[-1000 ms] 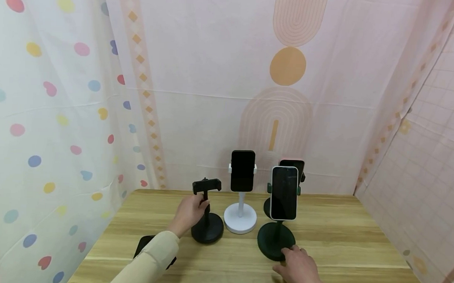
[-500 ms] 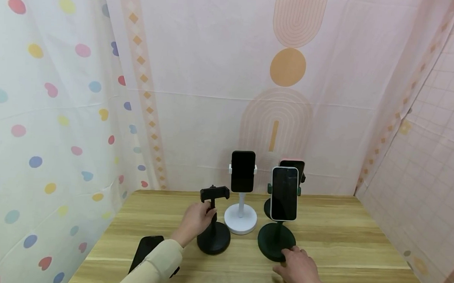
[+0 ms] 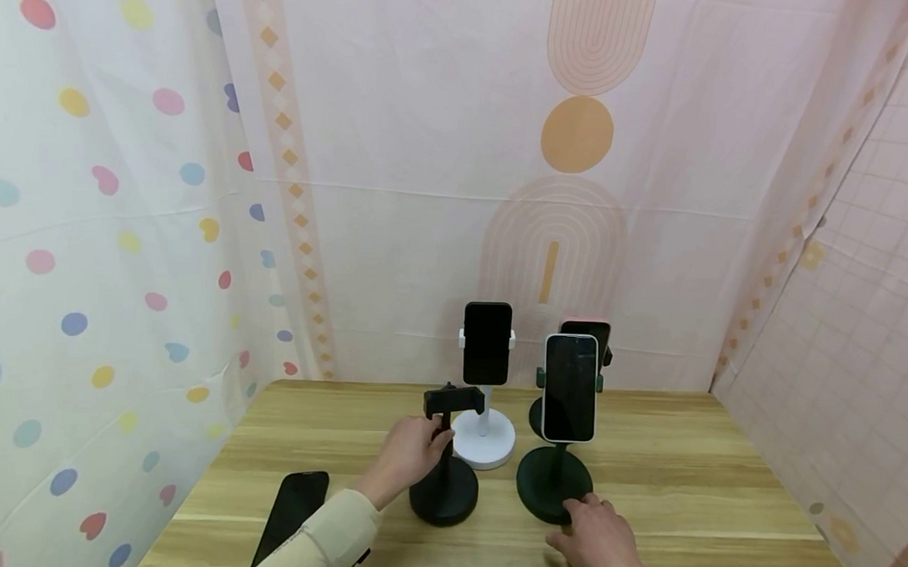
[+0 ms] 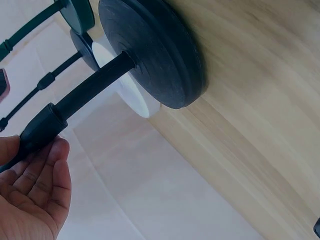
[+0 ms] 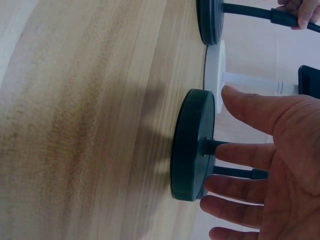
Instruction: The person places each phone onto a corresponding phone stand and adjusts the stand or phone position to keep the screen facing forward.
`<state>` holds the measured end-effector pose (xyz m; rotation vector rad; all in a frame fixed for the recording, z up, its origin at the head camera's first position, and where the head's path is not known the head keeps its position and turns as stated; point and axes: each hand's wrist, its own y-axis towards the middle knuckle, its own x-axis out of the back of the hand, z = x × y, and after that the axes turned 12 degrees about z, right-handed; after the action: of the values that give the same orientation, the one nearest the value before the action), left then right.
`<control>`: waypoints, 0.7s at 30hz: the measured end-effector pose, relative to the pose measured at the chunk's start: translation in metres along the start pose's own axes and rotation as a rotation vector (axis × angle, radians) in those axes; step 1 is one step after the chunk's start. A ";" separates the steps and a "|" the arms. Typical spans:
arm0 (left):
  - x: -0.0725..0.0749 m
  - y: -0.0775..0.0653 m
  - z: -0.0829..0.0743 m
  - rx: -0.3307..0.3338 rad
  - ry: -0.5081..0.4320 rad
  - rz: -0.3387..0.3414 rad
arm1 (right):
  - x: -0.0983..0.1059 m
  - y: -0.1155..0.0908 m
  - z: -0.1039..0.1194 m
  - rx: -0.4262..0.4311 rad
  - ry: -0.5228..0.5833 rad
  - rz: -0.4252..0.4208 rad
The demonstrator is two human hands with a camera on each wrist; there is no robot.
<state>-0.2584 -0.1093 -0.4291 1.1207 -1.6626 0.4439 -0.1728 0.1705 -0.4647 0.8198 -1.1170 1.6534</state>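
My left hand (image 3: 409, 455) grips the post of a black phone stand (image 3: 444, 498), just below its clamp, which holds no phone. In the left wrist view, thumb and fingers close round the thicker sleeve of that stand (image 4: 150, 55). My right hand (image 3: 599, 535) has its fingers loosely extended, close to the base of a dark green phone stand (image 3: 552, 487). That stand carries a phone in a light case (image 3: 570, 388). Seen from the right wrist, the spread fingers (image 5: 237, 190) lie beside the green base (image 5: 187, 150), gripping nothing.
A white phone stand (image 3: 497, 443) with a black phone (image 3: 487, 343) stands behind the black one. Another dark stand (image 3: 536, 418), holding a pink-cased phone (image 3: 597, 332), is partly hidden behind the green stand. A black phone (image 3: 296, 507) lies flat by my left sleeve. Patterned cloths hang around the table.
My left hand has moved the black stand to the right and nearer me, so it now overlaps the white stand's base in view. More of the flat phone shows. The right hand stays put.
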 end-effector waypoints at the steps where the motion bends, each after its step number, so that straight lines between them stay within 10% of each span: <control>1: -0.001 0.000 -0.002 -0.002 0.000 0.008 | 0.000 0.000 0.000 0.001 0.000 -0.002; 21: -0.023 0.009 -0.032 -0.163 -0.057 0.015 | -0.001 0.000 0.000 -0.017 -0.011 -0.010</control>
<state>-0.2479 -0.0709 -0.4351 1.0089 -1.7250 0.2819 -0.1728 0.1705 -0.4657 0.8234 -1.1314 1.6315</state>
